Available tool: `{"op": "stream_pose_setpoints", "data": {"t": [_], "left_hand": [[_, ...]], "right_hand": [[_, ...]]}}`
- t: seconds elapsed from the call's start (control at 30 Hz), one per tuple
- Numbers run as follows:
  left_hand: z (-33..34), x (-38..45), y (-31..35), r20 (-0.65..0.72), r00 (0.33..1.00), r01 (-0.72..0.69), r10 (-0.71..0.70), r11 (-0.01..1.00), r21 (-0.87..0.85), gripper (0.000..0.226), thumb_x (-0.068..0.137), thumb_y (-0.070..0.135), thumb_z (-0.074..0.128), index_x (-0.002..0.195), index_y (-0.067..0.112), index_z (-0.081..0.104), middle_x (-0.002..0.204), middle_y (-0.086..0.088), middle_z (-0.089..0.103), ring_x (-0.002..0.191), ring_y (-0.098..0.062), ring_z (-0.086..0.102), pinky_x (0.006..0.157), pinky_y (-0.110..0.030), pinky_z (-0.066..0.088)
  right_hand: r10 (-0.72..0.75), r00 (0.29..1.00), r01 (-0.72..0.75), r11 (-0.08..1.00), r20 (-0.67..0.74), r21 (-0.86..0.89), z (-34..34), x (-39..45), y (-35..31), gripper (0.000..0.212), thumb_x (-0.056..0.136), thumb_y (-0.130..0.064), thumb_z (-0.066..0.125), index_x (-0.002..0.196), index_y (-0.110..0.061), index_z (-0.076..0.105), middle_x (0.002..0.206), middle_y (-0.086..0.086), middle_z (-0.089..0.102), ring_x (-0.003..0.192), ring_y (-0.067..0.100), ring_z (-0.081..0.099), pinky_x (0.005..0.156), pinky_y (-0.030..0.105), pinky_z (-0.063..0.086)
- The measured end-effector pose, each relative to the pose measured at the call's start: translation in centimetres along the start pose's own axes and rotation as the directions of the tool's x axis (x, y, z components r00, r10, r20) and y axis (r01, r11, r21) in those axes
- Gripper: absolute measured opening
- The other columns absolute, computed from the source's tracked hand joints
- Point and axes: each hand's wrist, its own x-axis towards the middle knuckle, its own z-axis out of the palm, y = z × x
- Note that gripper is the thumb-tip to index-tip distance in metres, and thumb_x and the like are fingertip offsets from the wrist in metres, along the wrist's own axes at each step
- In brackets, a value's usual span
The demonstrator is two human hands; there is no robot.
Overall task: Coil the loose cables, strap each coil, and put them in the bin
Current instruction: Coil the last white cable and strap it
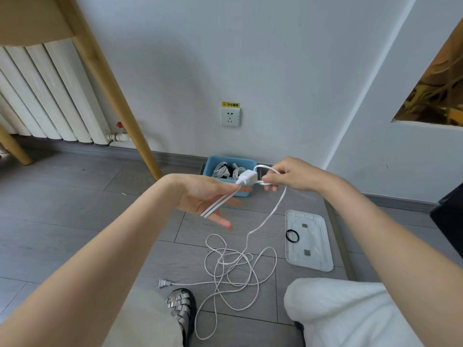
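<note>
Head view, floor level, grey plank floor (75,221) against a white wall (275,58).

Left hand (208,199), centre of frame: palm turned up, fingers straight and slightly spread. Two parallel strands of the thin white power cable (260,221) lie across the palm and run up between the fingers to the white rectangular connector block (246,178), which sits just above the fingertips.

Right hand (288,175), right of centre: thumb and fingers pinch a small loop of the same cable just to the right of the connector block. From this pinch the cable drops down and left to the floor.

Rest of the cable: loose tangle of overlapping loops on the floor, lower centre of frame. Its white two-pin plug (164,283) lies at the left edge of the tangle, just above a silver woven sandal (179,306).

Blue rectangular plastic bin (213,162): on the floor at the wall, directly behind the hands, partly hidden by them. White coiled cables (220,169) are visible inside.

White rectangular plastic lid (310,241): flat on the floor, right of the tangle. A black elastic band (292,236) rests on its left edge.

White wall socket (230,116) with a yellow label above the bin. White radiator (42,96) and light wooden furniture leg (112,91), upper left.
</note>
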Motion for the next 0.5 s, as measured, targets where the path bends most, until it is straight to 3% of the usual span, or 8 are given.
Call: {"op": "stream_pose_setpoints", "data": {"t": [0.1,0.17,0.27,0.33,0.4,0.47,0.5], "left_hand": [[-0.4,0.3,-0.3,-0.176,0.983,0.048,-0.045,0.999,0.016,0.043,0.095,0.041,0.047,0.137,0.032,0.045,0.145,-0.004,0.038,0.098,-0.032,0.067,0.081,-0.037,0.056],[-1.0,0.4,-0.3,-0.298,0.954,0.027,-0.031,0.999,-0.017,0.052,0.095,0.039,0.047,0.144,0.027,0.036,0.152,-0.007,0.028,0.107,-0.034,0.062,0.075,-0.041,0.058],[-2.3,0.8,-0.4,-0.488,0.872,0.011,-0.047,0.997,-0.077,0.06,0.097,0.039,0.046,0.149,0.018,0.025,0.154,-0.012,0.022,0.119,-0.04,0.051,0.074,-0.042,0.056],[-2.9,1.2,-0.6,-0.641,0.765,-0.033,-0.056,0.991,-0.126,0.059,0.099,0.04,0.042,0.148,0.012,0.025,0.151,-0.016,0.028,0.117,-0.041,0.051,0.081,-0.044,0.051],[-3.5,1.7,-0.7,-0.788,0.616,-0.18,0.006,0.974,-0.134,0.052,0.101,0.039,0.034,0.143,0.008,0.033,0.14,-0.017,0.043,0.11,-0.031,0.052,0.088,-0.038,0.044],[-3.9,1.8,-0.4,-0.877,0.474,-0.351,0.077,0.93,-0.107,0.044,0.103,0.036,0.026,0.134,0.011,0.043,0.105,-0.008,0.055,0.087,-0.019,0.048,0.078,-0.03,0.039],[-4.0,1.5,0.0,-0.904,0.416,-0.431,0.094,0.896,-0.105,0.039,0.103,0.037,0.024,0.125,0.016,0.048,0.087,0.0,0.048,0.075,-0.013,0.042,0.071,-0.027,0.036]], "right_hand": [[0.083,0.965,-0.047,0.988,-0.25,0.148,-0.6,0.2,-0.2,0.037,0.094,-0.027,0.052,0.061,-0.014,0.056,0.041,-0.009,0.037,0.042,0.004,0.033,0.049,0.02,0.028],[0.211,0.9,-0.046,0.916,-0.382,0.399,-1.2,0.3,-0.2,0.041,0.096,-0.03,0.047,0.058,-0.016,0.046,0.053,-0.001,0.033,0.048,0.011,0.031,0.05,0.022,0.033],[0.358,0.8,0.035,0.773,-0.482,0.633,-1.7,0.3,-0.1,0.041,0.097,-0.029,0.044,0.059,-0.016,0.04,0.06,0.003,0.03,0.048,0.011,0.027,0.04,0.016,0.03],[0.432,0.726,0.141,0.669,-0.536,0.73,-2.4,0.1,-0.1,0.04,0.098,-0.023,0.042,0.059,-0.015,0.039,0.058,0.002,0.029,0.039,0.007,0.028,0.034,0.015,0.022],[0.442,0.694,0.228,0.614,-0.568,0.756,-3.2,-0.2,-0.2,0.039,0.098,-0.02,0.041,0.06,-0.014,0.038,0.056,0.0,0.028,0.035,0.005,0.027,0.036,0.017,0.019],[0.421,0.707,0.237,0.616,-0.568,0.751,-3.3,-0.3,-0.1,0.038,0.096,-0.019,0.042,0.059,-0.014,0.039,0.055,0.0,0.029,0.038,0.008,0.028,0.038,0.019,0.02],[0.41,0.727,0.199,0.642,-0.551,0.74,-3.2,-0.3,0.0,0.037,0.095,-0.018,0.043,0.058,-0.013,0.04,0.054,0.0,0.03,0.04,0.01,0.029,0.038,0.02,0.022]]}}
